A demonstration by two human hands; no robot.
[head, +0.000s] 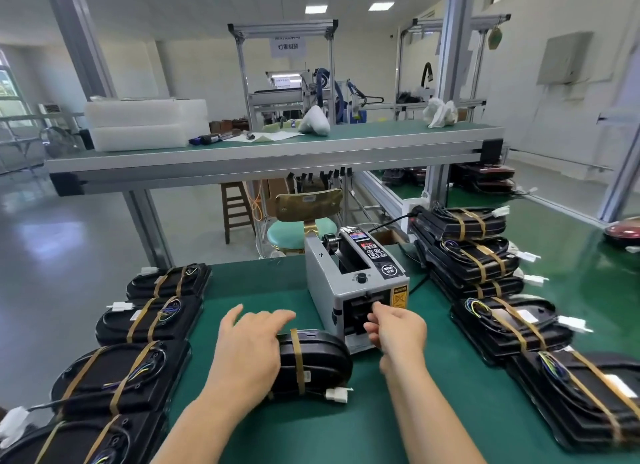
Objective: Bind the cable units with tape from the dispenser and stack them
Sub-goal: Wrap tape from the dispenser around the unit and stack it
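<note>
While your left hand (249, 353) lies flat-fingered, steadying the cable unit (325, 356), your right hand (398, 328) curls at the dispenser (332, 280) (tape grasp unclear).

at twelve o'clock a long conveyor bench (270, 152) with a green belt runs across the view. on it, towards ten o'clock, two white trays (145, 124) lie stacked, with dark pens (211, 138) just beside them; a white bundle (314, 121) sits near the middle and a second crumpled wrap (440, 112) at one o'clock. behind, an aluminium frame carries a paper sign (288, 45). under the bench stand a wooden stool (237, 209) and, just beside it, a teal-seated chair (301, 231) with a gold back. a floor fan (59, 141) stands at nine o'clock, a grey wall box (562, 58) at two, a red dome (623, 231) at three.
</note>
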